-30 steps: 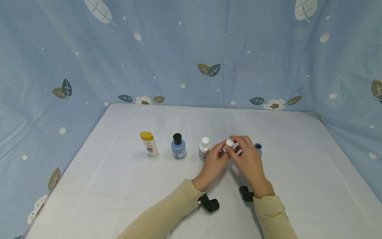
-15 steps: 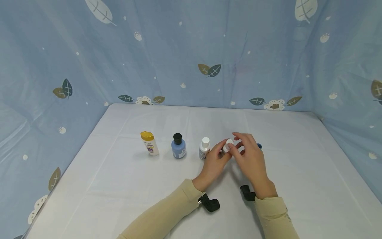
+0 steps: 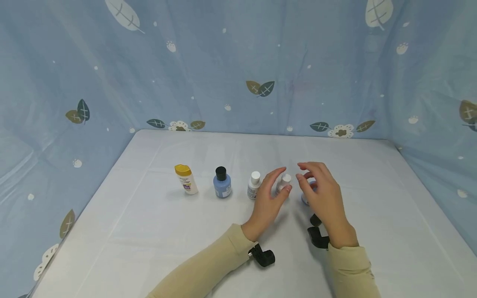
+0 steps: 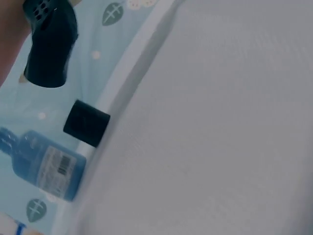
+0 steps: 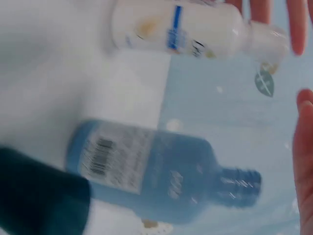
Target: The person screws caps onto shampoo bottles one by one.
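Observation:
A small white bottle (image 3: 285, 181) with a white cap stands upright between my hands. My left hand (image 3: 265, 205) is spread loosely around it, thumb and fingers apart; whether the thumb touches it I cannot tell. To its right, my right hand (image 3: 323, 196) is raised with loosely bent fingers and holds nothing. Partly hidden behind that hand is a blue bottle (image 3: 305, 199); the right wrist view shows its bare threaded neck and the blue bottle's barcode label (image 5: 117, 156). A loose black cap (image 3: 315, 219) lies on the table in front of it.
Left of my hands stand another white bottle (image 3: 254, 185), a black-capped blue bottle (image 3: 222, 184) and a white bottle with a yellow cap (image 3: 186, 179). Black wrist camera mounts (image 3: 263, 256) hang under the sleeves. Blue leaf-patterned cloth (image 3: 223, 62) surrounds the white table (image 3: 149, 231).
My right hand has come off the white bottle's cap and moved right. My left fingers have loosened and spread from that bottle, which stays standing. The black cap has come into view.

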A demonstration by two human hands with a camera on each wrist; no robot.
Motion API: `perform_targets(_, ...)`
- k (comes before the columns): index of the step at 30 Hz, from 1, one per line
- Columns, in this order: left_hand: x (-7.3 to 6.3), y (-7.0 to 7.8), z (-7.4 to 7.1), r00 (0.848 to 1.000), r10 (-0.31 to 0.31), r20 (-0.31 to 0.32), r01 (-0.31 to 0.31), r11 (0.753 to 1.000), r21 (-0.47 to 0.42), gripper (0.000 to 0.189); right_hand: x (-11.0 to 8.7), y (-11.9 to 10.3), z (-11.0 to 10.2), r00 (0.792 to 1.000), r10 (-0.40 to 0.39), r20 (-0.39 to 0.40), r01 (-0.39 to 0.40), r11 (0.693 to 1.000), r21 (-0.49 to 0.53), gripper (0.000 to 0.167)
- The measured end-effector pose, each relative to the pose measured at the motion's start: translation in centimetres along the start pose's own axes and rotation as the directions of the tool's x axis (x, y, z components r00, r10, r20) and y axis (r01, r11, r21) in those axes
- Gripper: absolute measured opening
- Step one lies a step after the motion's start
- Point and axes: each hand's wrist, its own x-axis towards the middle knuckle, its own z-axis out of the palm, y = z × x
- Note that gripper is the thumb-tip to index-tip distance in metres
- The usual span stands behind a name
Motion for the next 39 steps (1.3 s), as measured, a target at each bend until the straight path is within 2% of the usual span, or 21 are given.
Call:
perform_targets(3,0.0,1.6,-0.2,0.993,0.115,-0.032,-0.115,0.993,-0.009,0.043,0.2,0.0,-0.8,0.999,-0.009,0.043,0.009,1.000,-0.008,0.029)
perform_targets(5,0.0,3.1,-0.5,0.985,0.167,-0.042,-0.168,0.985,-0.022,0.042,0.3,0.1,-1.4,0.997,-0.001,0.080,0.003,1.000,-0.021,0.029)
perform_targets(7,-0.1,4.5,-0.6,0.977,0.205,-0.056,-0.206,0.978,-0.024,0.040,0.3,0.1,-1.9,0.993,0.013,0.120,-0.008,0.999,-0.039,0.030)
perform_targets(9,-0.2,4.8,-0.6,0.973,0.221,-0.061,-0.222,0.975,-0.020,0.036,0.4,0.1,-2.5,0.986,0.031,0.162,-0.022,0.998,-0.060,0.031)
perform_targets(12,-0.1,5.0,-0.6,0.973,0.219,-0.066,-0.221,0.975,-0.029,0.032,0.5,0.0,-3.4,0.969,0.075,0.236,-0.058,0.995,-0.080,0.030)
perform_targets(15,-0.2,5.1,-0.5,0.981,0.186,-0.046,-0.189,0.979,-0.072,0.031,0.5,0.2,-4.3,0.940,0.137,0.314,-0.119,0.990,-0.075,0.030)
perform_targets(18,-0.5,5.5,-0.3,0.992,0.127,0.006,-0.125,0.985,-0.119,0.032,0.4,0.5,-5.3,0.907,0.194,0.374,-0.187,0.981,-0.056,0.031)
perform_targets(21,-0.8,5.9,0.0,0.994,0.080,0.068,-0.070,0.988,-0.136,0.033,0.2,1.2,-6.1,0.876,0.241,0.418,-0.249,0.968,-0.035,0.033)
perform_targets(23,-1.0,6.2,0.2,0.992,0.065,0.111,-0.052,0.992,-0.119,0.035,0.1,1.7,-6.6,0.844,0.276,0.460,-0.298,0.954,-0.026,0.036)
perform_targets(29,-1.6,6.3,0.8,0.979,0.017,0.205,-0.007,0.999,-0.049,0.037,-0.7,3.8,-7.8,0.722,0.341,0.602,-0.402,0.915,-0.036,0.041)
perform_targets(31,-1.8,6.1,1.1,0.977,-0.018,0.214,0.027,0.999,-0.039,0.037,-1.0,4.6,-8.0,0.681,0.353,0.642,-0.432,0.901,-0.038,0.042)
perform_targets(35,-2.0,5.2,1.9,0.973,-0.100,0.209,0.109,0.993,-0.035,0.040,-1.6,6.0,-7.7,0.583,0.383,0.717,-0.502,0.863,-0.054,0.041)
perform_targets(39,-2.1,3.5,3.0,0.964,-0.162,0.210,0.175,0.983,-0.047,0.043,-2.2,7.2,-6.9,0.530,0.344,0.775,-0.505,0.862,-0.037,0.033)
